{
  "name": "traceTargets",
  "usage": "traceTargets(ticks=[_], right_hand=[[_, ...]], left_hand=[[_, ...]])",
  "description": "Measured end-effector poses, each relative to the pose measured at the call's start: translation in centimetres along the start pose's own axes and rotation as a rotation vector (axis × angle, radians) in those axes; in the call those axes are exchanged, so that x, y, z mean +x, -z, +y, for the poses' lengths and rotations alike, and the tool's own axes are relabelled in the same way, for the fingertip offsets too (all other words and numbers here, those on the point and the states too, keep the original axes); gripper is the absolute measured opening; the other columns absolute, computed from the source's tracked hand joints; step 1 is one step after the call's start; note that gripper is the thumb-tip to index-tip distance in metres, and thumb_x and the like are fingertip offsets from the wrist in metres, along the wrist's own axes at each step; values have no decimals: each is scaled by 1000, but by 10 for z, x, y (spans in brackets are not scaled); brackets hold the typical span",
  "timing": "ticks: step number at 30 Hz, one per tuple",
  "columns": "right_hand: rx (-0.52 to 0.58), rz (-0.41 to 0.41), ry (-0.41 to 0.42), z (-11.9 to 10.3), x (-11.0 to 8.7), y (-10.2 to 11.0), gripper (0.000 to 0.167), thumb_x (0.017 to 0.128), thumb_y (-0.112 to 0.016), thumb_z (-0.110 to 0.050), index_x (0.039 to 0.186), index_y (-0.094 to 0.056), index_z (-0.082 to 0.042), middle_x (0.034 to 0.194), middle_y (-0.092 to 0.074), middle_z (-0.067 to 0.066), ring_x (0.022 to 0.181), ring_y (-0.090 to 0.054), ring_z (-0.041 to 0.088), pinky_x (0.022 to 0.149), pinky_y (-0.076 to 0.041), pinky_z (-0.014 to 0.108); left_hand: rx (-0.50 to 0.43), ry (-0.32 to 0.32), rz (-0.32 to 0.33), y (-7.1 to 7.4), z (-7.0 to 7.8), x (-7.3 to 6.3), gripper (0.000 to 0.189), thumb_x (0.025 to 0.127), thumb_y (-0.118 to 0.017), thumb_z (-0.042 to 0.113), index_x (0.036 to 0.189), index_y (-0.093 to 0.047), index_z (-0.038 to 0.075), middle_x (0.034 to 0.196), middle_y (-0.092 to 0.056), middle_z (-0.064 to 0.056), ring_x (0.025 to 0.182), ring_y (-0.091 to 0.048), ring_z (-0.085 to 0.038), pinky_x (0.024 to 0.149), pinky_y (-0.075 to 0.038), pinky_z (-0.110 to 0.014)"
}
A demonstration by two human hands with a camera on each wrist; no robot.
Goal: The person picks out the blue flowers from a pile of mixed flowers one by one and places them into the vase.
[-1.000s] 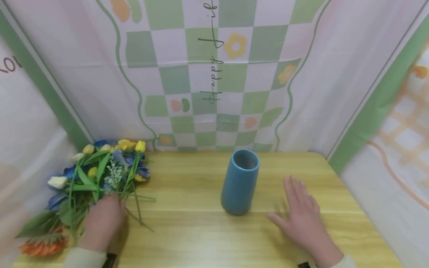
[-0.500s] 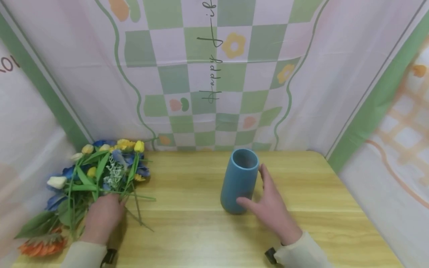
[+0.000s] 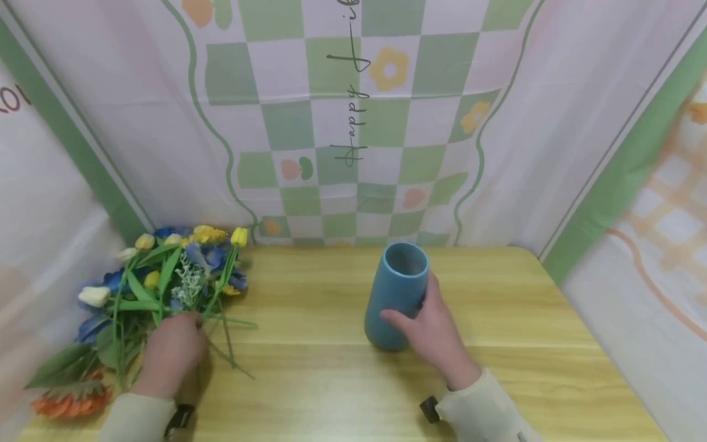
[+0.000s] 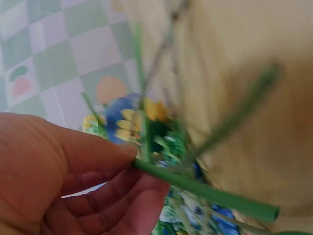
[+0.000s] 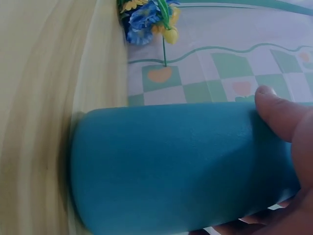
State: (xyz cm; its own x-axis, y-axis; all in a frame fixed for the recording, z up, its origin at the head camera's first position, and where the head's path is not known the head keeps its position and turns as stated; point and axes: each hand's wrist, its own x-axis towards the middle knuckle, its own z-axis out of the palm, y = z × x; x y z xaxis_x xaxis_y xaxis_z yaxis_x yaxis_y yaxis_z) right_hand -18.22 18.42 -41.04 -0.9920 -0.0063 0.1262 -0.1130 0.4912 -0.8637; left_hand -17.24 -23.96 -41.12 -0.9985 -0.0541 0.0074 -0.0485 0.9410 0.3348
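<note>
A blue vase (image 3: 389,307) stands upright on the wooden table. My right hand (image 3: 436,334) grips it from the right, thumb across the near side. In the right wrist view the other fingers pass under the vase (image 5: 181,169), partly hidden. At the left lies a pile of artificial flowers (image 3: 188,270): blue blooms, white and yellow tulips, green leaves. My left hand (image 3: 172,350) is at the pile's near side. In the left wrist view its thumb and fingers pinch a green stem (image 4: 215,193); which bloom this stem belongs to is hard to tell.
An orange flower (image 3: 72,399) lies at the pile's near left end. Loose stems (image 3: 229,344) stick out to the right over the wooden table (image 3: 309,380). A checkered cloth (image 3: 342,123) hangs behind the table, and printed cloths hang on both sides.
My right hand has moved left from the bare table to the vase and now grips it. The left hand has stayed at the stems; a yellow tulip has shifted slightly up and right.
</note>
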Motion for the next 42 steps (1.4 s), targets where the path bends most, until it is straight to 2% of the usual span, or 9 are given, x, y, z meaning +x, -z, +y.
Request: traceTargets(ticks=[4, 7, 11, 14, 16, 21, 27, 35, 42], right_hand=[[-30, -16, -1, 1, 2, 2, 110, 79, -84, -44, 157, -12, -13, 148, -40, 21, 133, -41, 43, 105, -36, 62], [-30, -29, -5, 0, 2, 4, 109, 80, -83, -43, 157, -12, -14, 149, -40, 21, 134, -40, 43, 105, -35, 62], [-31, -32, -11, -3, 2, 4, 109, 80, -83, -43, 158, -11, -15, 149, -40, 20, 135, -40, 42, 106, -35, 62], [-38, -29, -13, -4, 2, 3, 109, 81, -83, -42, 157, -12, -15, 149, -40, 20, 135, -40, 42, 106, -35, 62], [-44, -28, -12, -5, 2, 3, 108, 81, -83, -42, 157, -12, -15, 149, -40, 20, 134, -41, 42, 105, -35, 62], [-61, -20, -6, -4, 1, 2, 108, 80, -84, -41, 157, -13, -13, 148, -42, 21, 133, -42, 43, 105, -36, 62], [-76, -11, -3, -2, 1, 2, 108, 80, -84, -42, 156, -14, -12, 146, -43, 23, 131, -44, 43, 104, -36, 62], [-78, -14, -2, 0, 1, 3, 111, 79, -83, -45, 157, -12, -13, 149, -40, 22, 133, -41, 43, 105, -36, 63], [-85, -14, -4, -1, 1, 3, 110, 79, -83, -46, 157, -12, -13, 149, -40, 22, 133, -41, 43, 105, -35, 63]], left_hand=[[-87, -5, -47, 6, 16, -4, 17, 94, -58, 7, 103, -68, -4, 81, -66, -9, 63, -56, -20, 54, -49, -40], [-234, -11, -91, 4, 36, -9, 16, 94, -63, 10, 105, -69, -1, 82, -66, -3, 66, -58, -16, 57, -50, -36], [-445, -25, -119, -8, 68, -16, 12, 93, -66, 7, 102, -69, 0, 78, -64, 0, 64, -61, -14, 57, -53, -32], [-518, -48, -134, -23, 89, -19, 6, 92, -66, 4, 97, -68, 0, 74, -62, 0, 61, -60, -15, 54, -53, -31], [-537, -70, -159, -36, 101, -20, 3, 92, -67, 5, 93, -68, 2, 72, -61, 0, 60, -59, -15, 54, -52, -30], [-573, -177, -268, -71, 124, -22, 4, 90, -68, 6, 87, -67, 5, 66, -60, 1, 56, -58, -15, 49, -50, -30], [-589, -230, -362, -102, 149, -27, 8, 90, -69, 6, 83, -66, 8, 60, -59, 1, 50, -58, -15, 46, -48, -29], [-579, -266, -360, -113, 176, -26, 14, 90, -69, 5, 78, -64, 8, 54, -57, 1, 46, -57, -15, 47, -46, -28], [-510, -304, -317, -110, 183, -27, 16, 90, -72, 12, 75, -67, 10, 56, -56, 5, 51, -54, -12, 53, -47, -28]])
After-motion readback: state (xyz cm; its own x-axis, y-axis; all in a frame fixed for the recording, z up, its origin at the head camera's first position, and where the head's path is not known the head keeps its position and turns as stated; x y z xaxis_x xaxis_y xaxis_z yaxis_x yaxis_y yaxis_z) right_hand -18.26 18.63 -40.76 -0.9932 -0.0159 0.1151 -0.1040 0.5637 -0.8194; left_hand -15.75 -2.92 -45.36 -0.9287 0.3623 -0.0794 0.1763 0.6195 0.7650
